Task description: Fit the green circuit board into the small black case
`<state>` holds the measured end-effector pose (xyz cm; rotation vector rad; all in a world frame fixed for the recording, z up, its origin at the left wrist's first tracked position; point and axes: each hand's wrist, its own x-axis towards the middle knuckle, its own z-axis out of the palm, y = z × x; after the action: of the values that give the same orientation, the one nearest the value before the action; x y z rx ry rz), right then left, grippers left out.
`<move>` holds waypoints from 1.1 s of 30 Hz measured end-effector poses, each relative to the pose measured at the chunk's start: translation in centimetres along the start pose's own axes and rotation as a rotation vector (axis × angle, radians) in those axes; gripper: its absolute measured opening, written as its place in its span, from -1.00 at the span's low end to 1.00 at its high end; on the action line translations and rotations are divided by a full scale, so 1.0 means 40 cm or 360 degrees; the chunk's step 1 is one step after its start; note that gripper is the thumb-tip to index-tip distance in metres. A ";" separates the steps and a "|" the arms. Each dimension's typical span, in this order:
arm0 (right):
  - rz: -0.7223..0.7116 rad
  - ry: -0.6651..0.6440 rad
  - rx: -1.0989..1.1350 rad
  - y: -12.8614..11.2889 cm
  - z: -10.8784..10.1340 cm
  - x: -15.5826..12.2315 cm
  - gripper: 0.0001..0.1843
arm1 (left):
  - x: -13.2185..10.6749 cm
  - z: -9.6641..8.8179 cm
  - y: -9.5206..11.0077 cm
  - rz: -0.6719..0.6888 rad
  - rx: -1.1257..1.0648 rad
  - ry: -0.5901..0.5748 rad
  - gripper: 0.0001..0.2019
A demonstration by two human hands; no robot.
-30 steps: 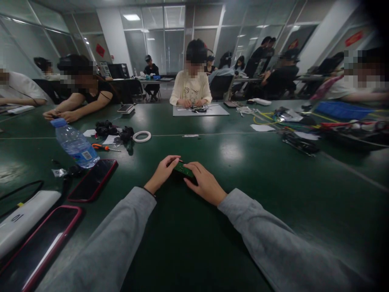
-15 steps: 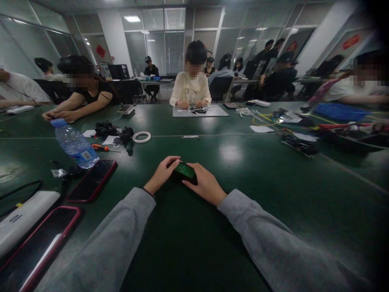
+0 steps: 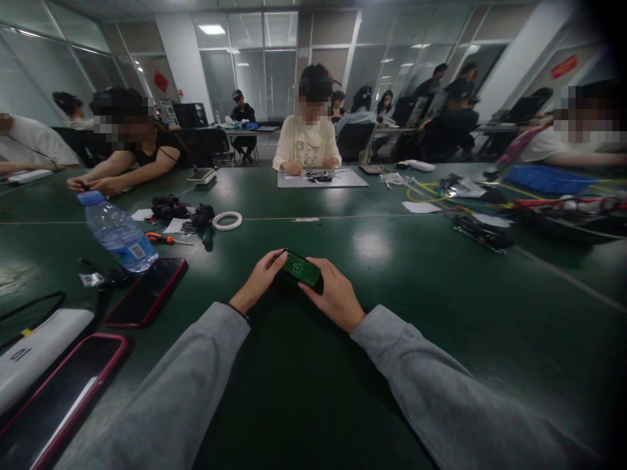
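Observation:
Between my two hands is a small green circuit board [image 3: 302,269] that looks set in a black box-like case; its upper face shows small pale marks too fine to read. My left hand [image 3: 258,281] grips its left end, thumb on the near side of the top edge. At the other end, my right hand [image 3: 339,295] closes round it, with the thumb along the near lower edge and fingers over the far side. The case is tilted, its face turned up toward me. Its underside is hidden.
On the green table [image 3: 416,339], a water bottle [image 3: 120,235], two red-edged phones [image 3: 147,292] and a white device [image 3: 42,352] lie left. Farther off are an orange-handled screwdriver [image 3: 166,239], a tape roll [image 3: 227,221] and a blue tray [image 3: 548,179]. Several people sit around.
My fingers have shifted outward along the board's ends, so more of its green face shows. My right hand has moved slightly to the right.

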<state>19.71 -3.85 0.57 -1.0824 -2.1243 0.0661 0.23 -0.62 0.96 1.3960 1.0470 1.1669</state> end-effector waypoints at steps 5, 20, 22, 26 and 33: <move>0.0001 -0.0011 0.0013 -0.001 -0.001 0.000 -0.46 | -0.001 -0.001 0.004 -0.0075 0.0031 -0.0025 -0.53; -0.0013 -0.0032 0.0012 0.001 0.001 -0.001 -0.45 | -0.001 -0.001 0.004 -0.0036 0.0058 -0.0030 -0.52; -0.0016 -0.0036 0.0015 0.001 0.001 -0.001 -0.45 | -0.002 -0.001 0.006 -0.0025 0.0064 -0.0040 -0.53; -0.0002 -0.0038 0.0019 0.002 0.001 -0.002 -0.44 | -0.005 0.000 0.013 -0.0039 0.0065 -0.0036 -0.54; -0.0009 -0.0047 0.0026 0.002 0.000 -0.001 -0.42 | -0.005 0.002 0.014 -0.0035 0.0060 -0.0022 -0.55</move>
<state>19.76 -3.83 0.51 -1.0716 -2.1497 0.0975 0.29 -0.93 1.49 1.4170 1.0770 1.1252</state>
